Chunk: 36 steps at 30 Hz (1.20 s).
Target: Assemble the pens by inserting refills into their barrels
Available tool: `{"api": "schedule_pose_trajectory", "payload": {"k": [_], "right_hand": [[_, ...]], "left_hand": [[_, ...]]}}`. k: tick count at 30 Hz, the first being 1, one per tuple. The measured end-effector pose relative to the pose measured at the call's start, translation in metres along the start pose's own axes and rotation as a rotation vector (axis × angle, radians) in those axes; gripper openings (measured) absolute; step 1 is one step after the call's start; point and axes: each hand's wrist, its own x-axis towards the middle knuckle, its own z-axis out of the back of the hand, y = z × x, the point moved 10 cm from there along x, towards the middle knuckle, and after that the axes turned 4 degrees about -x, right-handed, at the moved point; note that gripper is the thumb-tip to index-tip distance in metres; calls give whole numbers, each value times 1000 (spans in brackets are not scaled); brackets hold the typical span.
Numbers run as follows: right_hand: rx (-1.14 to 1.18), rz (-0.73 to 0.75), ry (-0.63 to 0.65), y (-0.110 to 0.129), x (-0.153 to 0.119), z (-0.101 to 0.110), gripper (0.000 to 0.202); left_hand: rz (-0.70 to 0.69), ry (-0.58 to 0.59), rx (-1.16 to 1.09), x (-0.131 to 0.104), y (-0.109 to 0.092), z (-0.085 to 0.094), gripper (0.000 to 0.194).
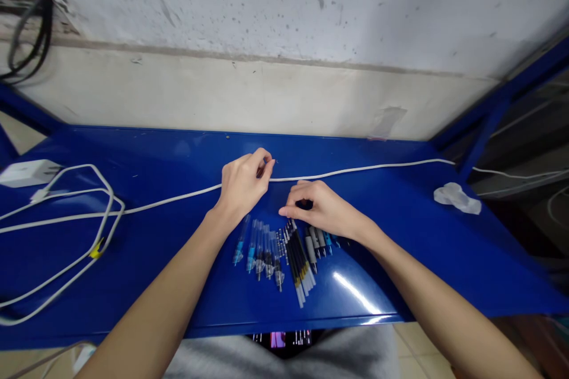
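My left hand (245,182) is above the white cable, thumb and forefinger pinched together; anything between the fingertips is too small to make out. My right hand (320,204) hovers over the tops of the pen parts, its fingers curled toward the thumb, and what they hold, if anything, does not show. Below the hands lie clear pen barrels (261,246) with blue or dark ends, side by side. Right of them come small striped parts (281,244), a fan of ink refills (299,263) and grey and blue pen grip pieces (313,246), partly under my right hand.
A white cable (373,167) crosses the blue shelf (213,302) and coils at left beside a white charger (31,172). Crumpled white plastic (457,198) lies at right. A wall (267,95) stands behind. A lit phone screen (278,339) shows below the front edge.
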Motion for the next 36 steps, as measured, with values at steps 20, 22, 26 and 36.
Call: {"api": "schedule_pose_trajectory", "payload": {"k": [20,22,26,36], "right_hand": [[-636,-177,-691,-26,-25,78,49],[-628,-178,-695,-26,-25,77,48],[-617,-192,-690,-29,-25,78,48],[-554,-152,-709,-27,-25,78,48]], "left_hand": [[260,504,77,-73,24,25,31],[271,505,36,-75,20,24,35],[306,524,-55,-77,12,21,39],[209,190,-84,-39,5,42,25]]}}
